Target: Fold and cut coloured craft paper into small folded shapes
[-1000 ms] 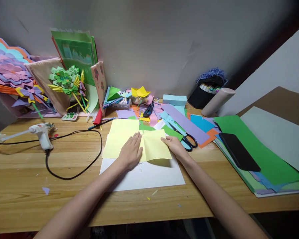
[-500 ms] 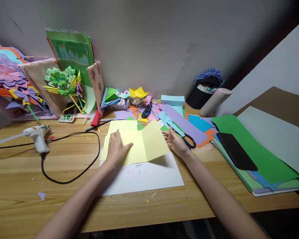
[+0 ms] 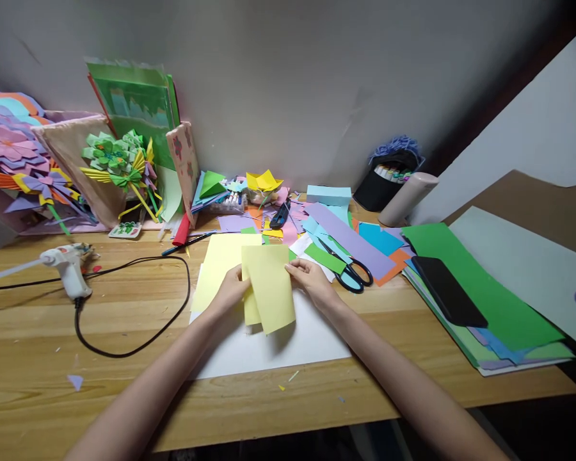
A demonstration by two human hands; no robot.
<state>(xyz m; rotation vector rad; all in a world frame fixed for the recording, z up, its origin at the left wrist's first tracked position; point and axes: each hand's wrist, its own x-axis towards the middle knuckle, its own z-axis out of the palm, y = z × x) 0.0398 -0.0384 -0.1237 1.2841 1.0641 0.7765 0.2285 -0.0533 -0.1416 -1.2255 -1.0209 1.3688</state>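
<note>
Yellow paper (image 3: 269, 288), folded, being held slightly lifted over a white sheet (image 3: 307, 346) at the near middle of the worktop (image 3: 125, 384). Pinching its left edge: left hand (image 3: 230, 294); pinching its right edge: right hand (image 3: 312, 282). Lying flat just behind, another yellow sheet (image 3: 218, 262). Resting farther right, scissors (image 3: 348, 272); sitting far left, glue gun (image 3: 64, 266).

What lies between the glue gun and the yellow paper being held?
In the head view: a looped black cord on the desk, then a flat yellow sheet.
</note>
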